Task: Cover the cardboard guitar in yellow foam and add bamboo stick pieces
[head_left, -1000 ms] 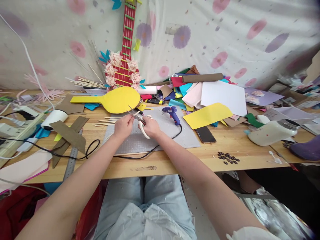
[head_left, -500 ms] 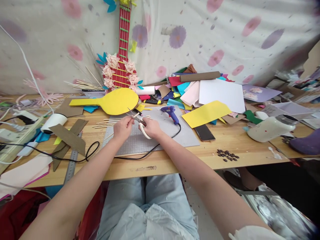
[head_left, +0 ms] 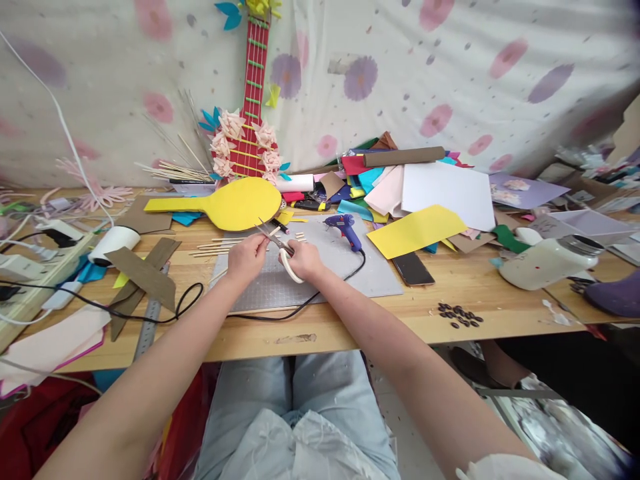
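Note:
Scissors with white handles [head_left: 291, 268] are in my right hand [head_left: 306, 261], fingers closed round the loops, blades pointing up and left. My left hand [head_left: 247, 257] pinches a thin pale wooden stick [head_left: 274, 233] that lies at the blades. Both hands are over the grey cutting mat [head_left: 370, 280]. A few short cut stick pieces [head_left: 300, 236] rest on the mat just beyond my right hand. Longer sticks [head_left: 213, 248] lie to the left of my left hand. Behind the hands is a yellow guitar-shaped piece [head_left: 245, 203].
A blue glue gun [head_left: 345, 228] lies on the mat, its black cord running past my wrists. A phone [head_left: 414, 269], yellow sheet [head_left: 417, 231], dark beads [head_left: 457, 315] and a white bottle [head_left: 550, 262] are rightward. Brown strips [head_left: 143, 280] and a ruler [head_left: 147, 327] are leftward. A red flowered guitar [head_left: 254, 87] stands behind.
The view has shifted slightly. Short stick pieces beyond my right hand show more clearly now. Both hands keep nearly the same place and hold.

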`<state>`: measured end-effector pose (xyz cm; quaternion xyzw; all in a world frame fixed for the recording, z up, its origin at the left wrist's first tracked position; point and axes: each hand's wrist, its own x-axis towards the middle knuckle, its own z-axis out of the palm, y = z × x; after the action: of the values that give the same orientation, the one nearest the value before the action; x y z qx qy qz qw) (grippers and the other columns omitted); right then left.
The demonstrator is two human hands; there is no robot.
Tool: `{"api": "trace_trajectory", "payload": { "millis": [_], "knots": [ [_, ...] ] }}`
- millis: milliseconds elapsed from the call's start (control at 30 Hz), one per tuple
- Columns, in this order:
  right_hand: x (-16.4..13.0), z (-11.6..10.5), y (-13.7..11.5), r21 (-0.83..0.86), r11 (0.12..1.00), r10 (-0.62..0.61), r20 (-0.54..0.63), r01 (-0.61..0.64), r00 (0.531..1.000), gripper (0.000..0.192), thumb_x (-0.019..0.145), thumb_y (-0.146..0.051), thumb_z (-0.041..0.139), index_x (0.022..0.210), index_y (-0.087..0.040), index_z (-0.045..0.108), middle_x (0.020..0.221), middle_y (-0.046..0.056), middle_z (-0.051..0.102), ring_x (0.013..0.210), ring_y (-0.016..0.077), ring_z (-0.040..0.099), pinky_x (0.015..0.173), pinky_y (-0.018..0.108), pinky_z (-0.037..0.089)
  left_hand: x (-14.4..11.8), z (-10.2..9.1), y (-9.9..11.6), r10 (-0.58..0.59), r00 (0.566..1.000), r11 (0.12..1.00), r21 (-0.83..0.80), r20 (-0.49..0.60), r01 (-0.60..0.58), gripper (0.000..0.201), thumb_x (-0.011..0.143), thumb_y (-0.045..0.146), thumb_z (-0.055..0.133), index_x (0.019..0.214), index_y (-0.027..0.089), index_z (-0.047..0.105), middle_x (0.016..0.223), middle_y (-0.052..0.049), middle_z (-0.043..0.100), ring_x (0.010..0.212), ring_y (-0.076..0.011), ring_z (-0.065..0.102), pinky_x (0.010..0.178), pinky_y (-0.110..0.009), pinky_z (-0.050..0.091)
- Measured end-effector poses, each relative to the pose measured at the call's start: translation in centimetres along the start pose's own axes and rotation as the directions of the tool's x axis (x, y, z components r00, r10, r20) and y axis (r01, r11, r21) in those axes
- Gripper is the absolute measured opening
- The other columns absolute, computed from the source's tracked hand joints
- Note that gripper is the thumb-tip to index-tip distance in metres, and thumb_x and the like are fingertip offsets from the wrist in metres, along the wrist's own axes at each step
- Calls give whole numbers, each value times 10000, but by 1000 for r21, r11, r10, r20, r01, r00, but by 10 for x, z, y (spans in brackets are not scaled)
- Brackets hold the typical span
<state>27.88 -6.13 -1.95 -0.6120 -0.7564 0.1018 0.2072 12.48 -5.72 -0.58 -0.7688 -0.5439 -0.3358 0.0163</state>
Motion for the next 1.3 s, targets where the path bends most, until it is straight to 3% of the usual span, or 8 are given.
{"api": "trace_trajectory", "payload": {
  "millis": [100,267,367,533,733,867,1100,1300],
  "knots": [
    [0,0,3,25,1000,-7,-12,8,1000,266,774,-402,427,843,-199,585,824,48,653,738,181,566,618,258,328,4,-2,1,-21,1000,1000,-4,17,21,261,855,282,407,813,191,648,798,-50,680,733,-182,606,582,-260,348],
    [0,0,10,123,988,-86,-49,91,995,236,764,-366,448,869,-187,561,854,32,633,714,152,529,602,243,318,9,-7,1,0,982,990,-137,189,26,309,848,299,371,633,189,565,601,-9,594,552,-140,514,531,-247,314],
    [0,0,10,134,986,-94,-77,103,993,225,751,-366,467,850,-184,555,843,24,628,708,140,521,600,236,310,10,-9,0,17,967,984,-174,253,28,293,838,303,367,673,184,579,598,-8,584,549,-140,502,532,-242,314],
    [-1,2,4,50,999,-19,-62,22,998,239,756,-387,459,794,-187,584,774,33,648,688,154,550,592,250,299,10,-10,-4,-8,973,985,-164,231,47,315,847,346,354,829,173,618,706,-34,635,626,-166,546,540,-248,321],
    [-2,1,5,-8,1000,5,-32,-5,999,275,754,-421,485,819,-187,614,800,56,672,742,185,593,610,259,320,11,-8,-1,-60,954,994,-66,293,83,320,867,339,344,935,190,619,799,-44,667,709,-192,589,558,-256,332],
    [1,-3,6,-17,1000,0,-43,0,999,273,776,-411,470,851,-190,610,840,62,669,783,185,594,624,255,325,10,-8,8,-149,964,989,49,220,141,307,878,325,346,1035,191,574,889,-64,668,773,-211,606,592,-263,338],
    [2,2,9,59,992,-102,-123,110,987,209,768,-382,479,808,-197,569,861,29,652,766,154,560,609,241,302,3,-7,6,-55,988,979,-189,141,81,199,863,292,360,857,196,535,702,-6,615,615,-151,550,593,-251,349],
    [2,6,5,52,990,-122,-109,128,987,191,761,-363,477,781,-194,566,827,28,645,728,146,543,615,245,300,4,-12,2,-26,986,951,-299,166,75,140,828,302,396,775,198,474,636,4,574,555,-139,508,567,-254,355]
  ]
}}
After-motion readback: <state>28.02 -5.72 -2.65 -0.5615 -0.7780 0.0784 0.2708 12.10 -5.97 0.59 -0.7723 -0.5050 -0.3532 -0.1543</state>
